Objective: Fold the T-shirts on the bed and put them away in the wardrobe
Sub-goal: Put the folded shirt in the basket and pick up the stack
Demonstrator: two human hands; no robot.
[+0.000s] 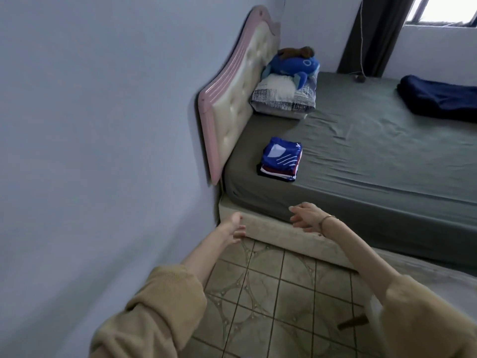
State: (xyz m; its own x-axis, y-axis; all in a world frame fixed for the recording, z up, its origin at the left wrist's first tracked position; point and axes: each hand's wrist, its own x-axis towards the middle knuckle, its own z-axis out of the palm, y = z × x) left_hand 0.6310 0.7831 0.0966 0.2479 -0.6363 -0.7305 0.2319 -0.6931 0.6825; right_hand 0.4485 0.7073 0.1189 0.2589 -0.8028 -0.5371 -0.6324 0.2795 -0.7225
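A stack of folded T-shirts (280,160), blue one on top, lies on the grey-sheeted bed (374,156) near its front left corner. Both my arms reach out toward the bed. My left hand (236,228) hovers by the bed base's corner, fingers loosely curled, holding nothing. My right hand (307,217) hangs in front of the mattress edge with relaxed fingers and is empty too; a bracelet circles its wrist. Both hands are below and short of the stack, not touching it. No wardrobe is in view.
A pink and cream headboard (232,104) stands against the left wall. Pillows with a blue plush toy (291,83) sit at the head of the bed. A dark blue cloth (438,98) lies at the far right. Tiled floor (271,293) lies below; a window with a dark curtain (382,32) is behind.
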